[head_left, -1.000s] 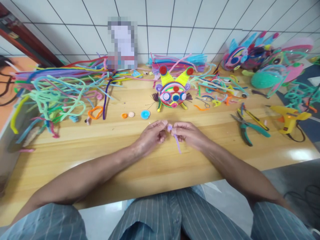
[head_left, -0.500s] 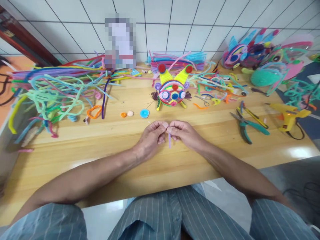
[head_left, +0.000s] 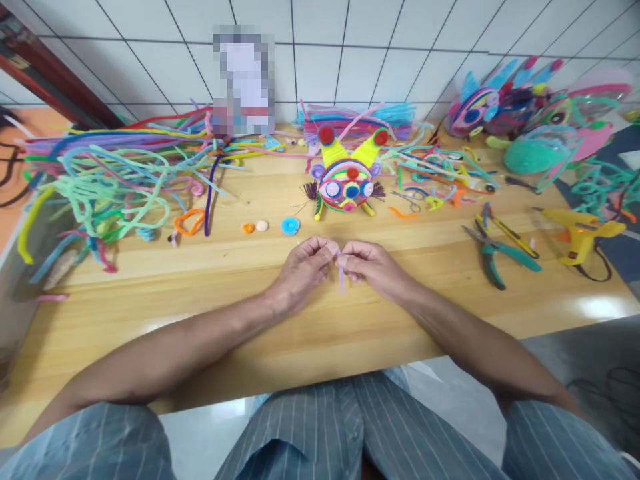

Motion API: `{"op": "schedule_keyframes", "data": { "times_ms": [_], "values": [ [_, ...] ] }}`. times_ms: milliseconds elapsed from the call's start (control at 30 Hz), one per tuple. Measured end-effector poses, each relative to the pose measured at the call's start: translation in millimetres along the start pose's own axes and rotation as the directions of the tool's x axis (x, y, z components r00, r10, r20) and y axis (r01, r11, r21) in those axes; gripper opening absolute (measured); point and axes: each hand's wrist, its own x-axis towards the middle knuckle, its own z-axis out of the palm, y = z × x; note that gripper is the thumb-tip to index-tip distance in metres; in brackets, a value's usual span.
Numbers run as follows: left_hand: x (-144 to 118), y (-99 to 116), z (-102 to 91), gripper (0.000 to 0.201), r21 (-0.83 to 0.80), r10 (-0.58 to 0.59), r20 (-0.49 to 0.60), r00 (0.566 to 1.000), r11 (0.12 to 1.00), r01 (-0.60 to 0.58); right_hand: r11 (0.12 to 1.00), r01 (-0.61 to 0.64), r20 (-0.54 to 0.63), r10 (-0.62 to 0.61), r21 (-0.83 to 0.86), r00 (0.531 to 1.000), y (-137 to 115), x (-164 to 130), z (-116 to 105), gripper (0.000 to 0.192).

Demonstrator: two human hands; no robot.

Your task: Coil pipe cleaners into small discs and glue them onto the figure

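Note:
My left hand and my right hand meet fingertip to fingertip above the wooden table, both pinching one lilac pipe cleaner. Its coiled top is between my fingertips and a short straight tail hangs down below them. Just beyond my hands stands a colourful pipe-cleaner figure with yellow ears, red tips and round eyes. A blue coiled disc, a pale disc and an orange disc lie to the left of it.
A big tangle of loose pipe cleaners covers the table's left. Pliers, a second hand tool and a yellow glue gun lie at the right. Finished colourful figures stand at the back right by the tiled wall.
The hanging tail of the lilac pipe cleaner has grown shorter and swung from slanting right to hanging straight down. My hands stay together in nearly the same spot.

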Motion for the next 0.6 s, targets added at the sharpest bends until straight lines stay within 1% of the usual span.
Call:
{"op": "schedule_keyframes", "data": {
  "times_ms": [67, 133, 200, 300, 433, 600],
  "values": [
    [-2, -1, 3.3, 0.036, -0.067, -0.034, -0.032, 0.999, 0.997, 0.032, 1.000, 0.005, -0.008, -0.005, 0.005, 1.000, 2, 0, 3, 0.035],
    [-2, 0, 3.5, 0.035, -0.070, -0.061, -0.011, 0.998, 0.996, 0.060, 1.000, -0.016, -0.009, 0.016, 0.007, 1.000, 2, 0, 2, 0.034],
    [0, 3, 0.6, 0.033, -0.016, -0.055, 0.049, 0.997, 0.998, 0.056, 0.999, -0.048, -0.003, 0.048, 0.000, 0.999, -1, -1, -4, 0.030],
    [4, 7, -5.8, 0.032, 0.104, -0.032, 0.126, 0.992, 0.994, 0.019, 0.996, -0.079, 0.017, 0.079, -0.036, 0.997, -9, -2, -12, 0.024],
    [6, 8, -9.2, 0.028, 0.184, -0.038, 0.148, 0.988, 0.983, 0.010, 0.993, -0.091, 0.039, 0.094, -0.072, 0.995, -14, -4, -16, 0.022],
    [6, 10, -9.1, 0.024, 0.172, -0.074, 0.160, 0.984, 0.984, 0.046, 0.993, -0.087, 0.068, 0.093, -0.085, 0.993, -14, -4, -17, 0.022]
  ]
}}
